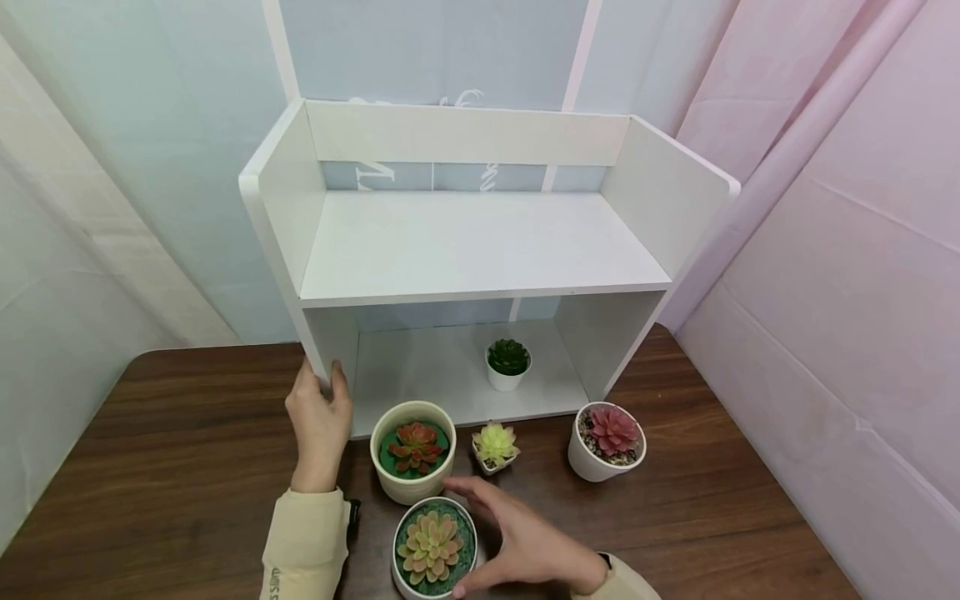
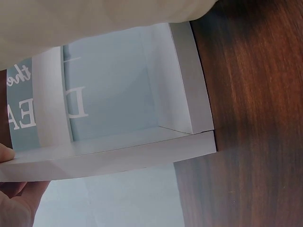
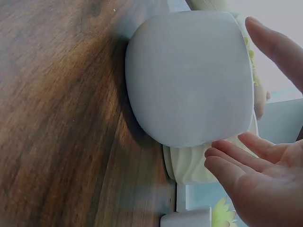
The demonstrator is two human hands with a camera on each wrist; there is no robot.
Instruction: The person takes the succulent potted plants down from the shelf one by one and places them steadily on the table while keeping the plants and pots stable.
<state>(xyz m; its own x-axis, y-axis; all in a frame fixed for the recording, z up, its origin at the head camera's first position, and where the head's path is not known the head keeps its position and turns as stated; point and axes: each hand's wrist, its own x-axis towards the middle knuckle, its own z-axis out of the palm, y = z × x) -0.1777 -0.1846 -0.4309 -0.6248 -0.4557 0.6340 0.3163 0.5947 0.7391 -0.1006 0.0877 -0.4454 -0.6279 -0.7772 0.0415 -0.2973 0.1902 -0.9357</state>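
My left hand [image 1: 320, 425] grips the front edge of the left side panel of a white two-tier shelf [image 1: 480, 242], with the thumb on the inner face. Up close in the left wrist view, fingers and thumb lie on either side of that panel [image 2: 118, 161]. My right hand [image 1: 528, 537] is spread beside a white pot [image 3: 189, 80] at the table's front. This pot holds a pale green-orange succulent [image 1: 430, 547]. Thumb and fingertips reach its rim from the right, fingers fairly straight. Just behind it stands a cream ribbed pot with a red succulent [image 1: 415, 447].
A dark green succulent [image 1: 507, 357] in a white pot sits on the lower shelf board. Before the shelf stand a small yellow-green succulent [image 1: 495, 443] and, farther right, a pink one [image 1: 613, 430]. All rest on a dark wooden table [image 1: 187, 467], with curtains behind.
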